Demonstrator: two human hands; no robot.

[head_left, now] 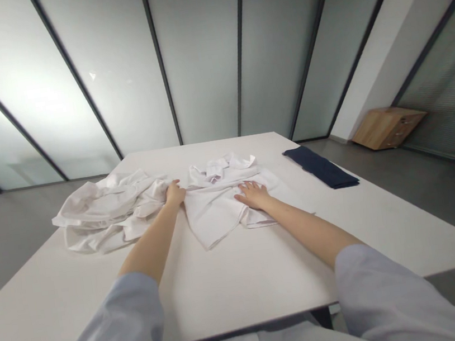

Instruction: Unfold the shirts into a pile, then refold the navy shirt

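A white collared shirt [212, 212] lies partly folded on the table, its collar toward the far side and a loose corner toward me. My left hand [175, 193] is closed at the shirt's left edge, fingers pinching the cloth. Flat on the shirt's right part rests my right hand [253, 195], its fingers spread and holding nothing. Just left of my left hand is a crumpled heap of white clothing [108, 210], close to that hand.
The white table [244, 286] carries all the cloth. A folded dark navy garment [320, 166] lies near its right edge. Beyond stand frosted glass panels [198, 56]. A wooden cabinet [388, 126] is on the floor at the right.
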